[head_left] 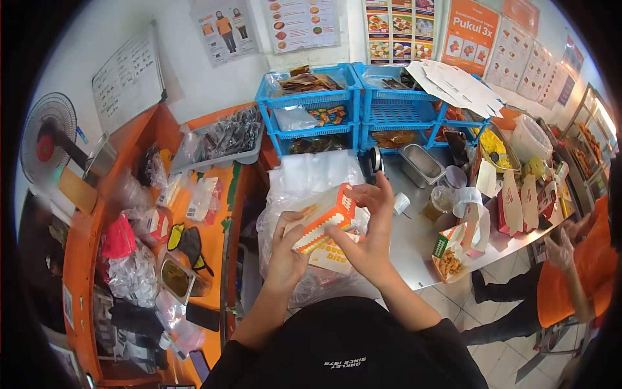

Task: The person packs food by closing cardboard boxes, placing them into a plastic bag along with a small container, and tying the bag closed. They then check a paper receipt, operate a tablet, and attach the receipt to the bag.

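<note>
An orange, white and yellow printed food box (324,220) is held up between both hands, over plastic bags (317,172) on the metal counter. My left hand (289,249) grips its left end, fingers wrapped round the edge. On the right side, my right hand (366,230) has its thumb pressed against the front face and its fingers behind the top corner. Below the box lies printed packaging (330,258) in yellow and white, partly hidden by the box and my right hand.
Blue stacked baskets (311,100) stand at the back. A metal tin (421,165), a tub (440,200) and an open box of fried food (450,260) are right. An orange shelf (214,285) is left. A person in orange (576,272) stands at far right.
</note>
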